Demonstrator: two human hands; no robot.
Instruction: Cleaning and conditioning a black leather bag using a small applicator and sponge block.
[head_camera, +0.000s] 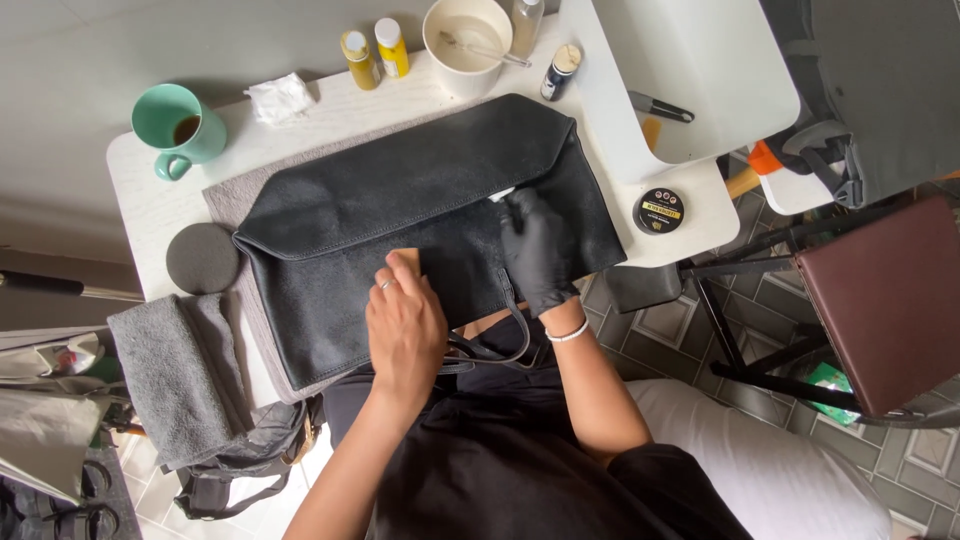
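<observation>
Black-gloved right hand (535, 250) pinches a small white thing (501, 194), mostly hidden. Bare left hand (405, 325) flat, fingers together, on black leather bag (400, 190); white table (150, 200), tiled floor (660, 325).

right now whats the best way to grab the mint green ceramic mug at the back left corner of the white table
Take the mint green ceramic mug by its loop handle, which points toward the near edge of the white table. Come from the near side, probably with the bare left hand, which is closer than the black-gloved right hand. The mug stands upright with dark liquid inside, so keep it level.
</observation>
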